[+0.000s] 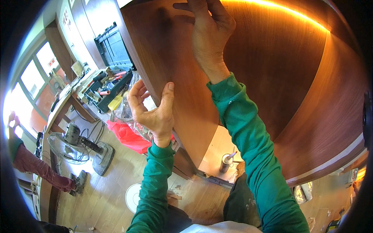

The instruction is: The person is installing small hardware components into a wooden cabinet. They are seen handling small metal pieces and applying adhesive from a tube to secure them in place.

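Dark wood cabinet [272,77] fills the view from 12 to 4 o'clock, a warm light strip [295,15] curving along its top edge. I judge both my hands are on its side panel [182,93] to steady it while it stands upright.

Right hand [208,33] at 12 o'clock: palm flat on the face, fingers [182,6] spread along the upper edge, nothing pinched.

Left hand [153,106] near centre: thumb pressed on the panel's face, the other fingers [136,91] curled round its front edge, so the edge sits in the crook between thumb and fingers. A loose clamp, not a tight grip.

Beyond the panel at 10 o'clock: open tool case [110,83] with hand tools, clear plastic bag [128,112], red cloth [128,136] on the floor. Floor fan [68,149] at 8 o'clock. Sealant tube [225,163] upright at 5 o'clock. Another person's leg [35,165] at 8 o'clock, well apart.
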`<state>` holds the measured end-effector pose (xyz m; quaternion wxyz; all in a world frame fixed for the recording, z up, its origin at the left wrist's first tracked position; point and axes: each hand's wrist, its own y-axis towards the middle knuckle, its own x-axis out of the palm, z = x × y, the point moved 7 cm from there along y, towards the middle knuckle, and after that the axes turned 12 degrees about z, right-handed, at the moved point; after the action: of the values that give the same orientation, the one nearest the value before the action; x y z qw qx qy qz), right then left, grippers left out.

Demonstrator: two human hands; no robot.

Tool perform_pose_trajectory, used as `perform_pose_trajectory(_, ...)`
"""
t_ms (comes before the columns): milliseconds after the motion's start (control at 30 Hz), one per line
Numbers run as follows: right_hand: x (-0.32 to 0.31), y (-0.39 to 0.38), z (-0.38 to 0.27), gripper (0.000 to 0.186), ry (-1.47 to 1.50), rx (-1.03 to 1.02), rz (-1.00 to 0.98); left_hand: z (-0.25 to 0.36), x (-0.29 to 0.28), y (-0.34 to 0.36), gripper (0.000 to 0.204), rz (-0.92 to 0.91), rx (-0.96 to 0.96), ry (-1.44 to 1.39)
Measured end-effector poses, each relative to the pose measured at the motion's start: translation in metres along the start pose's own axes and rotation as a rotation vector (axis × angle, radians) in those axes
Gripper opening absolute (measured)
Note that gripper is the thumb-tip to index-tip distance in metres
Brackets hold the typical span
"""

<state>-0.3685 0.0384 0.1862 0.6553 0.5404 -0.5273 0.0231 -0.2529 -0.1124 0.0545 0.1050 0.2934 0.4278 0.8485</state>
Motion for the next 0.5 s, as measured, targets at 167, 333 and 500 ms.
perform_pose_trajectory(167, -0.003, 0.01, 0.004, 0.022, -0.039, 0.006, -0.016, -0.005, -0.002, 0.0, 0.053, 0.033, -0.059, -0.055)
perform_pose_trajectory(333, 0.0, 0.006, 0.007, 0.021, -0.002, -0.042, 0.007, -0.005, -0.004, 0.001, 0.055, 0.037, -0.056, -0.031)
perform_pose_trajectory(500, 0.003, 0.006, -0.002, 0.023, -0.154, -0.142, -0.096, -0.003, -0.004, 0.007, 0.058, 0.056, -0.041, -0.012)
